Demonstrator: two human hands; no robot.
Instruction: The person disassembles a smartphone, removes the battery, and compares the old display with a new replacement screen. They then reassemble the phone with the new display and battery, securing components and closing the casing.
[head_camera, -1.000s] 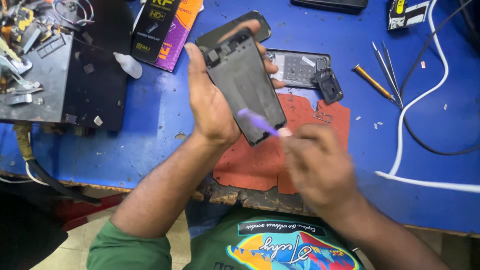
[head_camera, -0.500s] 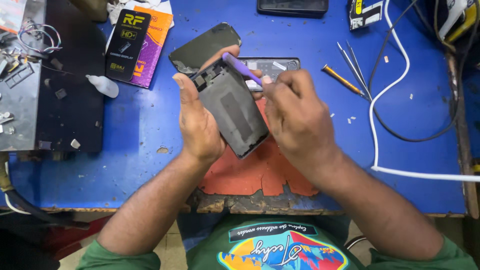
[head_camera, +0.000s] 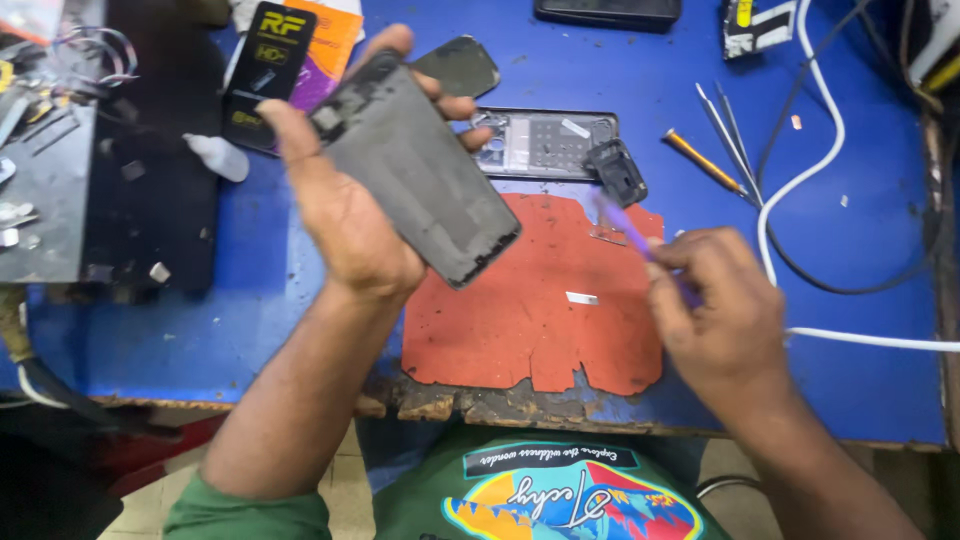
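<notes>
The left hand (head_camera: 350, 215) grips a dark grey flat phone body (head_camera: 415, 170) at centre frame. At right of centre, the right hand (head_camera: 715, 315) pinches a thin purple plastic pry tool (head_camera: 625, 225) above the ragged orange rubber mat (head_camera: 530, 320).

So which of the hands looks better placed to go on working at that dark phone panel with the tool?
Probably the right hand: it grips the purple tool, tip free above the red mat. The left hand is fully occupied holding the dark phone panel up.
</notes>
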